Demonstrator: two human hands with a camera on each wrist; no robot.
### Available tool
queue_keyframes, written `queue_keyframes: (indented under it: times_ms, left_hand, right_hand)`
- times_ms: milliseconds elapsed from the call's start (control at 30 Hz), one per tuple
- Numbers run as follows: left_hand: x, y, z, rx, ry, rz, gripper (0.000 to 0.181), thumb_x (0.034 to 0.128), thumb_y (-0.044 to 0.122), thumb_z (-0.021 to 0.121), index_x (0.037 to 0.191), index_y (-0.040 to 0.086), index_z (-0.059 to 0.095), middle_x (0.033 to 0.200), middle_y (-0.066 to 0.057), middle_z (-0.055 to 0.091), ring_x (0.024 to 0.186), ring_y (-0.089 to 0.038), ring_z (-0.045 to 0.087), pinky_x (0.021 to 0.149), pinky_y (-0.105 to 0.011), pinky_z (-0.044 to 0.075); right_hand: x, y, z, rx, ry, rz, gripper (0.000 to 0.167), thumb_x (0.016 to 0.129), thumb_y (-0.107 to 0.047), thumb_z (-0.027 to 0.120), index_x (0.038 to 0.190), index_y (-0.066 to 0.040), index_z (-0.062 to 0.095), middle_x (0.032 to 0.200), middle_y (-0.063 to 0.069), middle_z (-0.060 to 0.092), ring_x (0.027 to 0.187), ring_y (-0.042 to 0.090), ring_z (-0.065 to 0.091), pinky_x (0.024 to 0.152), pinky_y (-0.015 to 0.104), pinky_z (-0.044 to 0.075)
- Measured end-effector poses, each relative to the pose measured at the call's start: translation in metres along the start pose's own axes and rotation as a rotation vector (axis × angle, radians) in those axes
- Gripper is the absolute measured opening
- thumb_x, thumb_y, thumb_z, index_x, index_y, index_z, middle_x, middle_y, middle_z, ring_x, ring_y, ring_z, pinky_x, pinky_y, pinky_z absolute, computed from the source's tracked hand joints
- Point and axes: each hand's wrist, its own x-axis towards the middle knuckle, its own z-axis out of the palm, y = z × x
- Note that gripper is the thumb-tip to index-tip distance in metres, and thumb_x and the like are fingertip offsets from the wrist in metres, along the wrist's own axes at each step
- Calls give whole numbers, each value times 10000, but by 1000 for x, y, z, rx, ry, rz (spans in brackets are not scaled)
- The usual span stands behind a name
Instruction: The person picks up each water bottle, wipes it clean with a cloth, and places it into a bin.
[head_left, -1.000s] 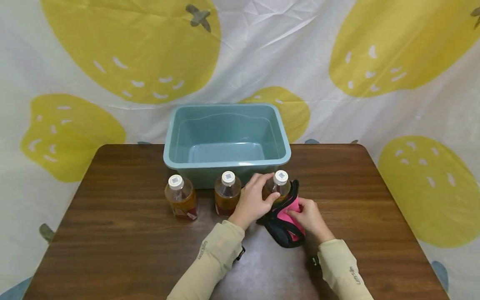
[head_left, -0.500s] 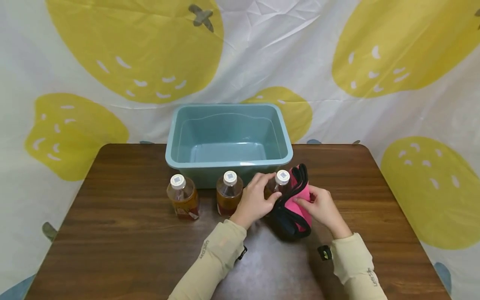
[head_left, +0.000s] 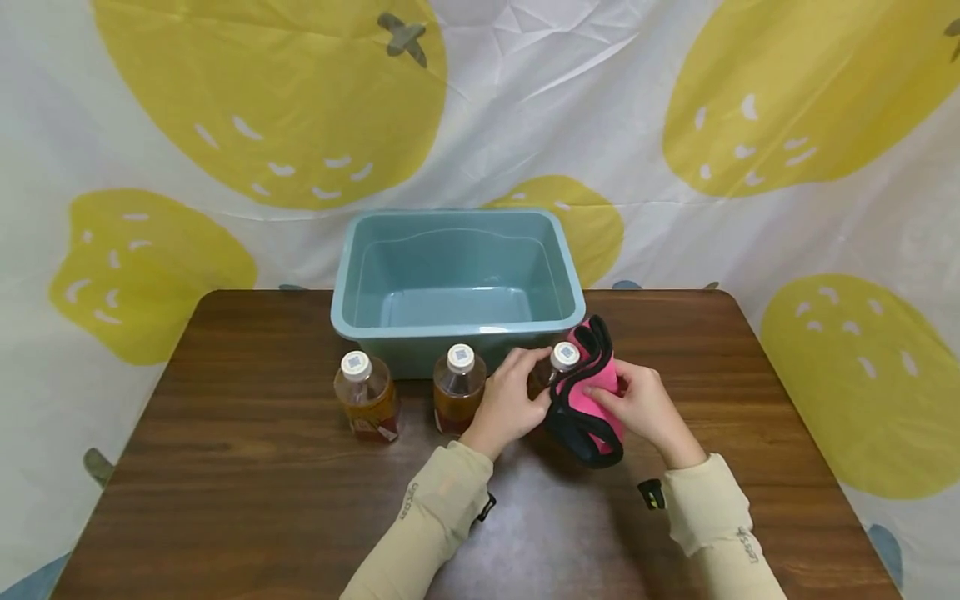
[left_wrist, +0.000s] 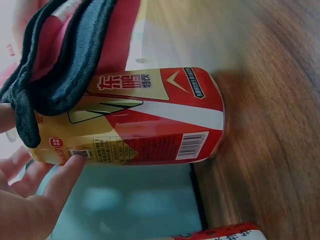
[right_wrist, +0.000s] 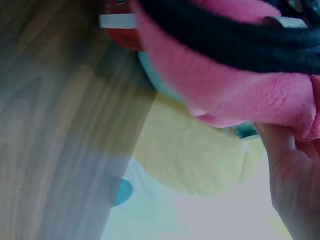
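**Hand Positions: Right Bottle and Pink Cloth**

The left hand (head_left: 507, 406) reaches to the right bottle (left_wrist: 155, 120). Its grip holds the bottle near the top, thumb on the person's side and fingers on the far side. In the left wrist view, one fingertip presses against the label beside a small printed code.

The right hand (head_left: 643, 407) is at the right side of the same bottle. Its grip pinches the pink cloth (head_left: 601, 381), with the thumb on the near face. The cloth is folded, plush in texture and trimmed with thick black edging. It is raised alongside the right bottle; in the left wrist view, its dark edging covers part of the upper label.

The right bottle stands upright on the desk (head_left: 247, 475), near the front right corner of the tub (head_left: 457, 332). The label is gold and red with a white stripe, Chinese characters and a barcode. A white cap closes the bottle.

The middle bottle (head_left: 457, 392) and the left bottle (head_left: 367, 404) also stand upright, white caps on, in a row with the right bottle. The middle bottle is just beside the left hand. The tub is pale blue and stands behind the row. A white sheet (head_left: 525, 142) with yellow fruit prints hangs behind the desk.
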Motion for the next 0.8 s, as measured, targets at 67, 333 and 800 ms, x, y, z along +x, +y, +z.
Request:
queue_keyframes:
  times_ms: [67,333,800]
  left_hand:
    - [0,0,0,1,-1,-8,451,767,117,665,1205,99,558,1088,-59,564,958,-181,565,817,-318,473]
    - [0,0,0,7,-10,-15,449,778,152,668,1209,101,553,1091,-61,565,973,-188,565,820,-333,472]
    - [-2,2,-1,-13,-45,-57,493,813,276,673,1261,143,516,1119,-35,552,943,-178,561,819,-328,467]
  right_hand:
    - [-1,1,1,17,-7,13,256,752,-84,727,968,23,642,793,133,660,613,135,577,591,207,506]
    - [-4,13,4,53,-3,28,238,756,-66,720,953,36,633,790,140,660,617,104,578,585,211,507]
    - [-17,67,47,44,-9,77,132,694,9,742,771,11,634,614,41,583,524,50,460,463,204,416]
